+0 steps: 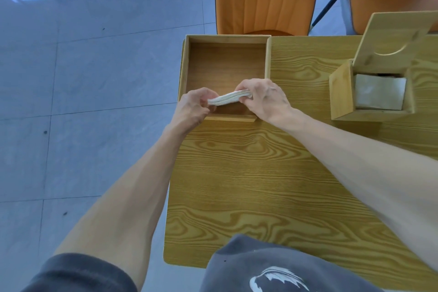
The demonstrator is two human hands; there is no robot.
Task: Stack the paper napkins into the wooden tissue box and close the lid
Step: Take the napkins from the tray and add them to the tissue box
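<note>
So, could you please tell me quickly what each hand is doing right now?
Left hand: closed on one end of the napkin stack.
Right hand: closed on the other end of that stack, above the wooden tray.

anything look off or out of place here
Nothing spilled or damaged. The wooden tray overhangs the table at its left edge. Both hands hold a napkin stack; the tissue box lid is up.
</note>
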